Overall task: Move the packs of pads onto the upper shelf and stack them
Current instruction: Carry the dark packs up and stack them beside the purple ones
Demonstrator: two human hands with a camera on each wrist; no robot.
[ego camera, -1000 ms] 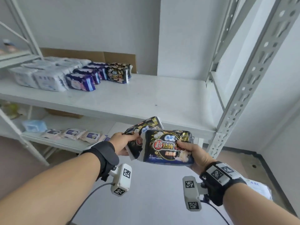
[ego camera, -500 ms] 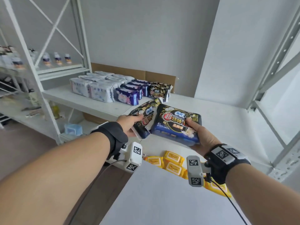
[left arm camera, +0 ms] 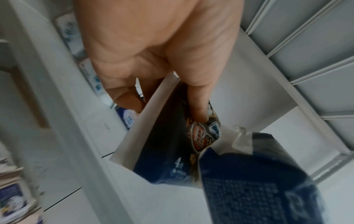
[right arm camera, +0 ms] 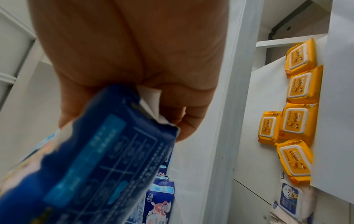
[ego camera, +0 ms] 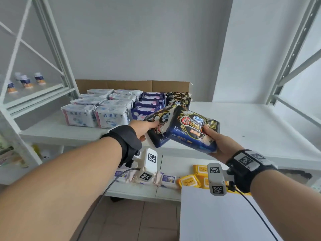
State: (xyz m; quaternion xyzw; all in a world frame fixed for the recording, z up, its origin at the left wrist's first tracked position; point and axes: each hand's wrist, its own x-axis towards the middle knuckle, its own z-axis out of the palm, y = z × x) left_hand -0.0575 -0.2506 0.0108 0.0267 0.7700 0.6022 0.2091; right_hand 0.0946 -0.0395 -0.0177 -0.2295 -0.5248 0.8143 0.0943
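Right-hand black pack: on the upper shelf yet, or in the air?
In the air. The right hand grips the black pack, tilted, above the upper shelf.

I see the upper shelf (ego camera: pixel 243 122) spread across the middle, with rows of packs (ego camera: pixel 111 108) on its far left part and a sheet of cardboard (ego camera: pixel 132 84) standing behind them against the wall. My left hand (ego camera: pixel 142 126) holds one pack (ego camera: pixel 157 129) over the shelf's near edge, and my right hand (ego camera: pixel 218 141) holds a second pack (ego camera: pixel 191 129) just to its right, overlapping the first. Below and nearer lies the lower shelf (ego camera: pixel 139 190), bearing wipes packs (ego camera: pixel 188 181) in a row. A side shelf (ego camera: pixel 34 91) at far left carries small bottles (ego camera: pixel 26 81). A flat board (ego camera: pixel 217 216) lies nearest, at lower right.
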